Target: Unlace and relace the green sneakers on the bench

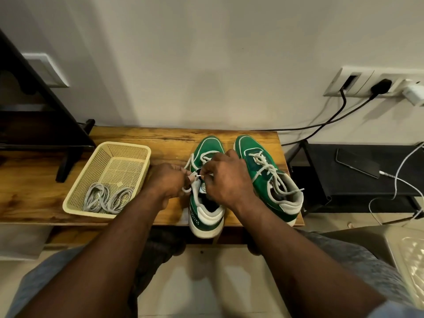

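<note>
- Green sneakers stand side by side on the right half of a wooden bench (160, 138), toes toward the wall and heels toward the person.
- The left sneaker (207, 145) has its heel hanging a little over the bench's front edge. Its grey-white lace (195, 157) runs loose across the upper eyelets.
- The left hand (165, 180) is at this shoe's left side, its fingers curled and pinching a loop of the lace.
- The right hand (229, 177) lies over the tongue. Its fingertips are bent inward and pinch the lace by its white tip (200, 176), close to the left hand.
- The right sneaker (247, 143) is laced up but untied, with its loose ends trailing over the collar.
- A yellow mesh basket (87, 213) sits on the bench to the left of the shoes, near the left hand, and holds coiled grey spare laces (107, 198).
- To the right of the bench, a phone (358, 162) lies on a black stand with a white cable plugged into it.
</note>
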{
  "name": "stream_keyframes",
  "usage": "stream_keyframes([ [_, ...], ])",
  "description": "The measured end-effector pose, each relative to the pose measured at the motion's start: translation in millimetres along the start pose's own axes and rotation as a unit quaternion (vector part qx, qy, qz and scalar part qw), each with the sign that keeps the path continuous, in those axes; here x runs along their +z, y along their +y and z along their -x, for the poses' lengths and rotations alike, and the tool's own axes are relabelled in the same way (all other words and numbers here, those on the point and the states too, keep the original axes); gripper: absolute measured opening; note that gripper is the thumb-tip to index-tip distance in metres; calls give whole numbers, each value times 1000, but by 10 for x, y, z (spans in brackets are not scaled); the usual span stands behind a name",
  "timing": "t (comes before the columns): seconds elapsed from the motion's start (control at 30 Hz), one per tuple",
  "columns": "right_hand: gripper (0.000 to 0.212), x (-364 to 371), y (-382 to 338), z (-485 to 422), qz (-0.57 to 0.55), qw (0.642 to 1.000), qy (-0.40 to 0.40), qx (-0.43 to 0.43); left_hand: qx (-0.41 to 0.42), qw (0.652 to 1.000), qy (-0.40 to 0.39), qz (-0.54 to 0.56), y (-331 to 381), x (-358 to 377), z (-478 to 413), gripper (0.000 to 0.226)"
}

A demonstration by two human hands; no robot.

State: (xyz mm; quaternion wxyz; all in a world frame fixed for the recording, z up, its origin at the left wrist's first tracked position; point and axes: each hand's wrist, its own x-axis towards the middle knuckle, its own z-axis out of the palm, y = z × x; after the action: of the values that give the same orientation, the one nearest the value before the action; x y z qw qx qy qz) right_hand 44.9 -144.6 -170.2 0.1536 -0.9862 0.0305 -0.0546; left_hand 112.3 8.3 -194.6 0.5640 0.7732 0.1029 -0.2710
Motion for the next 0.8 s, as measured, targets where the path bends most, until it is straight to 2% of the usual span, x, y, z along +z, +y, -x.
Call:
stream_keyframes([
  [0.17, 28, 56, -100, -8, 87, 996, -6, -1, -5, 1000, -11, -5, -5, 7, -3, 11],
  [0.3, 26, 68, -118, -23, 103, 994, -3, -28, 23, 999, 2, -42, 31, 12, 41, 6],
  [0.4, 24, 24, -62, -61, 83, 995, -24, -42, 74, 992, 18, -97, 88, 16, 87, 9],
  [0.53, 25, -21, 10, -57, 50, 998, -38, -20, 115, 985, 27, -126, 136, 30, 134, 12],
  [0.8, 9, 63, -59, -11, -46, 994, -21, 95, 169, 969, 34, -176, 132, 55, 150, 14],
])
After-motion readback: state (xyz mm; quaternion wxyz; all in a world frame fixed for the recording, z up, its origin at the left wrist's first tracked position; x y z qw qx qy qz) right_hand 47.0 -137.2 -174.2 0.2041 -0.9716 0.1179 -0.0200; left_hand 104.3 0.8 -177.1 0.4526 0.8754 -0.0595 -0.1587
